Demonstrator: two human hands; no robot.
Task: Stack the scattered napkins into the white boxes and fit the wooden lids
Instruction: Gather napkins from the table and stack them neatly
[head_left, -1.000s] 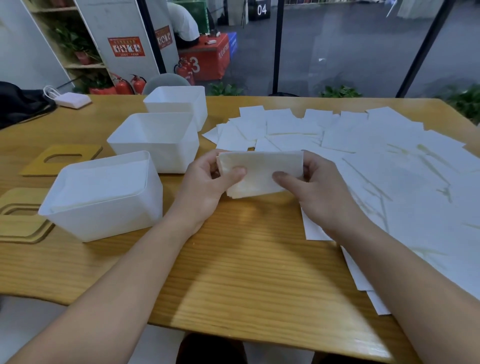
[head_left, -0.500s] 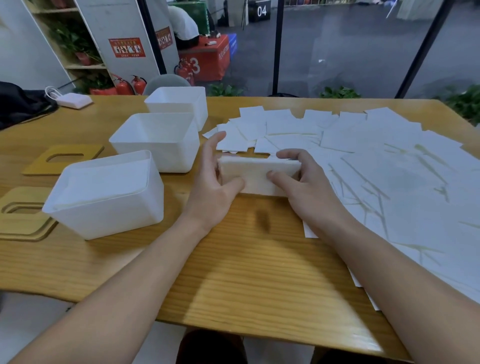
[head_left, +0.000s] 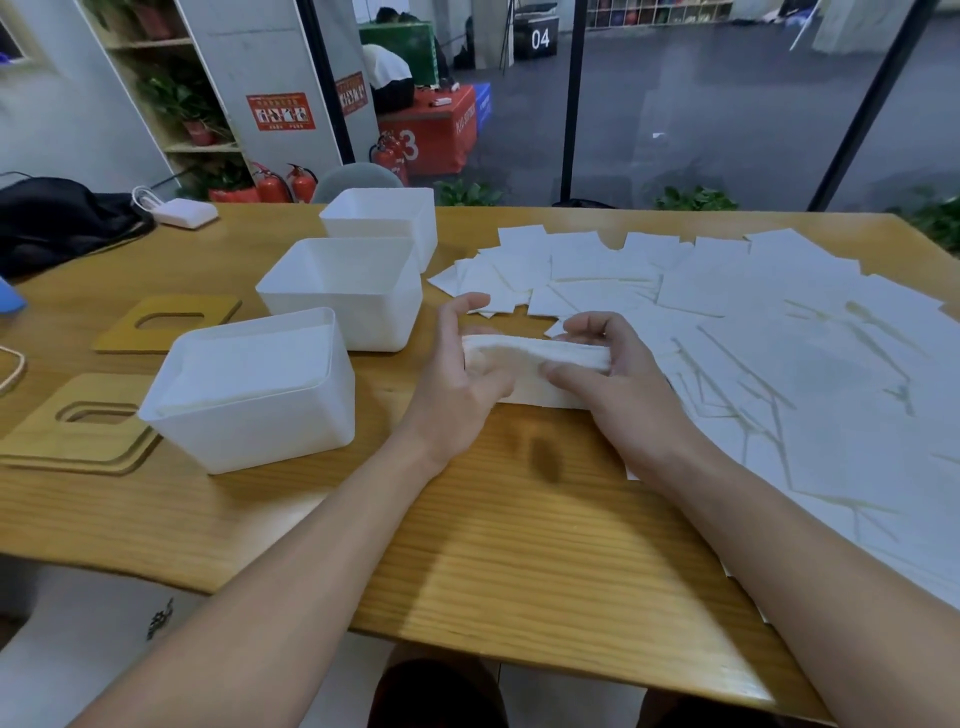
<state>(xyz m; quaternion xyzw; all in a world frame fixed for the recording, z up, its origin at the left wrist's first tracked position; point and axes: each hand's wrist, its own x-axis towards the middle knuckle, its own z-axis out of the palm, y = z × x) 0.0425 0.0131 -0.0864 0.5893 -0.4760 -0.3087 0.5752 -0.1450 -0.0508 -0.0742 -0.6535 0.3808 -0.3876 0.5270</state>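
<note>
A small stack of white napkins stands on its edge on the wooden table, held between both hands. My left hand grips its left end, thumb in front and fingers raised behind. My right hand grips the right end, fingers curled over the top. Many loose napkins cover the table's right half. Three white boxes stand in a row at the left: the near box holds napkins, the middle box and the far box look empty. Two wooden lids lie left of the boxes.
A black bag and a white charger sit at the table's far left corner. A grey chair back shows behind the far box. Beyond the table are shelves, fire extinguishers and a person bent over a red box.
The napkin stack was lifted and tilted a second ago; both hands brought it down onto its edge on the table and now squeeze its ends.
</note>
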